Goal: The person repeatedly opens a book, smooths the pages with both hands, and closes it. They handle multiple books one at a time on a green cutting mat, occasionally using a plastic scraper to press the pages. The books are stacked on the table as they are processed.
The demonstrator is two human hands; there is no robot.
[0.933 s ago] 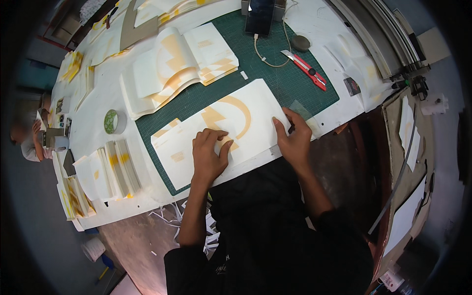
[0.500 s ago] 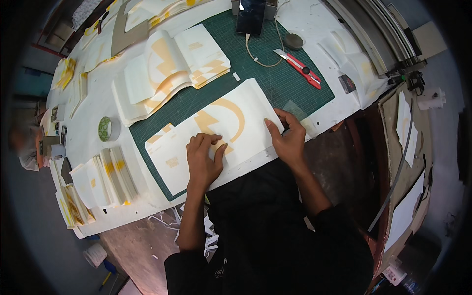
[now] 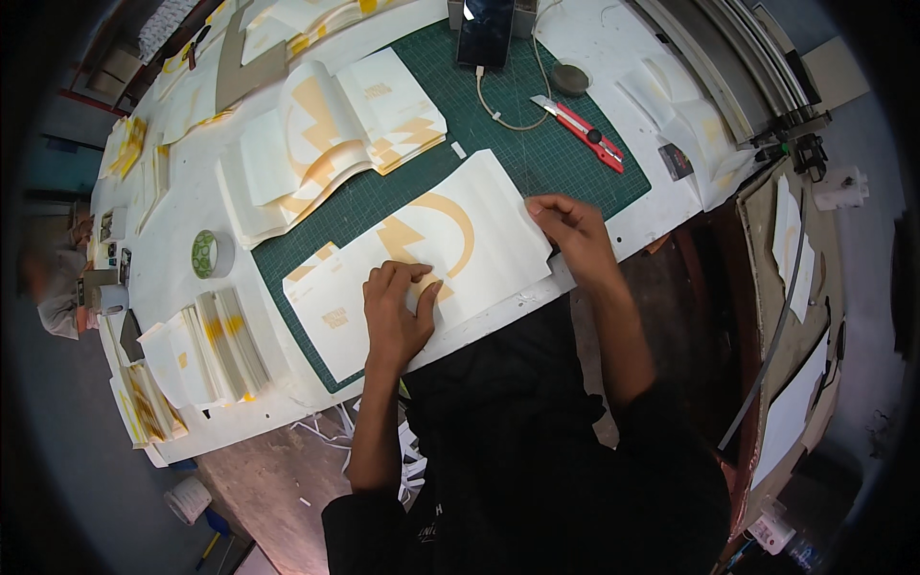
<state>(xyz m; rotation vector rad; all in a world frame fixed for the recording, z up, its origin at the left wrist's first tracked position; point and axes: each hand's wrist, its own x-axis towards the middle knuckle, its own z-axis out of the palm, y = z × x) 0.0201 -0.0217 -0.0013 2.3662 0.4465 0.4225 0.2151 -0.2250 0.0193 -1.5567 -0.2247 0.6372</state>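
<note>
A white sheet printed in pale orange [image 3: 494,196], with a lightning bolt and a curved band, lies aslant on the green cutting mat [image 3: 613,187] and reaches the table's front edge. My left hand [image 3: 398,311] rests on its lower middle, fingers bent and thumb close to the forefinger, holding it down. At the sheet's right edge, my right hand [image 3: 580,240] has thumb and forefinger pinched together on the border. Just beyond lies a stack of similar printed sheets [image 3: 393,91], with some folded over. A red utility knife [image 3: 586,134] lies on the mat, its blade pointing up-left.
A phone [image 3: 485,34] with a cable stands at the back, near a round grey object [image 3: 570,80]. To the left are a green-patterned tape roll [image 3: 204,254] and folded printed sheets [image 3: 216,340]. A long metal machine [image 3: 728,62] borders the right side. Another person [image 3: 62,283] is far left.
My right hand has slid up along the sheet's right edge and turned, its fingertips now pinched higher on the border. My left hand has stayed in place.
</note>
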